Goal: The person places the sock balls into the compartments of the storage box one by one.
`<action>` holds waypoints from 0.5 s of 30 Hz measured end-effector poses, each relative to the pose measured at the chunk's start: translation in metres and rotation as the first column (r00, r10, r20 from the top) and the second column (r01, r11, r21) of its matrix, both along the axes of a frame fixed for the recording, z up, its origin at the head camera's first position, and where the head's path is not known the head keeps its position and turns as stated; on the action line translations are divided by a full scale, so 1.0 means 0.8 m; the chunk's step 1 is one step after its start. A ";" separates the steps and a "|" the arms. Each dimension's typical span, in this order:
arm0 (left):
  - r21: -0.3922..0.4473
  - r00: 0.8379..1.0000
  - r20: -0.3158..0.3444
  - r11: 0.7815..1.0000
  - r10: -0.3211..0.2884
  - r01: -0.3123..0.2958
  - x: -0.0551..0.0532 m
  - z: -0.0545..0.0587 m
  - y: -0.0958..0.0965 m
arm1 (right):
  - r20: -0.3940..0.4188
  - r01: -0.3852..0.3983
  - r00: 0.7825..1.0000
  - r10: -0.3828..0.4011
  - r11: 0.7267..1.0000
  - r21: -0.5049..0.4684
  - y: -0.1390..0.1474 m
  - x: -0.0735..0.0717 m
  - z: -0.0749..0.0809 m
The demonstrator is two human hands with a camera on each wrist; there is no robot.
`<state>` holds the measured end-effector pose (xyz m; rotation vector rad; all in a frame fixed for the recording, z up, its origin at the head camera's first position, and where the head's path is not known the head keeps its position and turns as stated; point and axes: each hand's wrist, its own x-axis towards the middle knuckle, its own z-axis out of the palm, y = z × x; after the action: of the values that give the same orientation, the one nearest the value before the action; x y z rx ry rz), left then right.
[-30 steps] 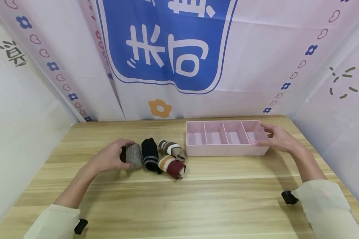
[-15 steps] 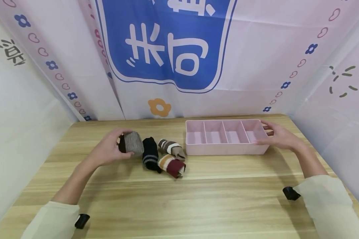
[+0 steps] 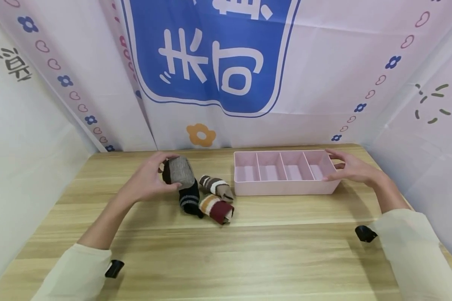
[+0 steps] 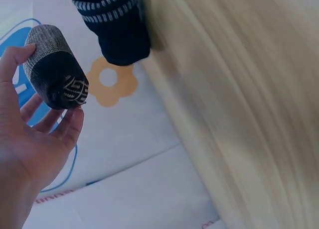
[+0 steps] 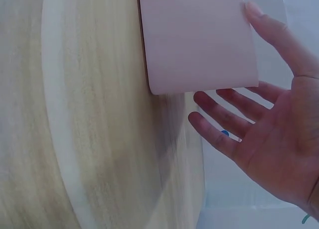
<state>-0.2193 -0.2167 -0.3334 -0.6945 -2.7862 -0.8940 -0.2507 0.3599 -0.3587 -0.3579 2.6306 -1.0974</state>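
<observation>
My left hand grips a rolled grey-and-black sock, raised above the table; in the left wrist view the sock shows its black patterned end. Right below it in the head view lies a black rolled sock with grey stripes, partly hidden. Beside that are a brown-and-white striped rolled sock and a maroon, white and mustard one. At the right end of a pink divided storage box, my right hand holds the corners, thumb at the front and fingers toward the back.
The box's compartments show bare floors. A wooden table carries everything, its back edge against a white printed cloth. More cloth closes off the left side, and the right side likewise.
My left hand has lifted the grey-and-black sock off the table and carried it up and rightward, over the black striped sock. My right hand stays at the box end.
</observation>
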 end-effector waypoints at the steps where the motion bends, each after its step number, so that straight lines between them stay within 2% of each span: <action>1: -0.006 1.000 -0.002 1.000 -0.003 0.003 -0.001 0.001 0.004 | 0.007 -0.001 1.000 0.001 1.000 0.004 0.001 -0.001 0.000; 8: -0.012 0.999 -0.034 0.999 -0.039 0.039 -0.011 0.007 0.029 | 0.023 -0.003 1.000 0.004 1.000 -0.016 0.002 -0.005 -0.003; 15: 0.018 0.991 -0.070 0.993 -0.117 0.119 -0.015 0.016 0.055 | 0.041 0.001 0.999 0.006 0.986 -0.169 0.003 -0.006 -0.017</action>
<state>-0.2313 -0.1725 -0.3209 -0.8774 -2.6950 -0.9020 -0.2557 0.3625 -0.3722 -0.3686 2.5072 -1.3169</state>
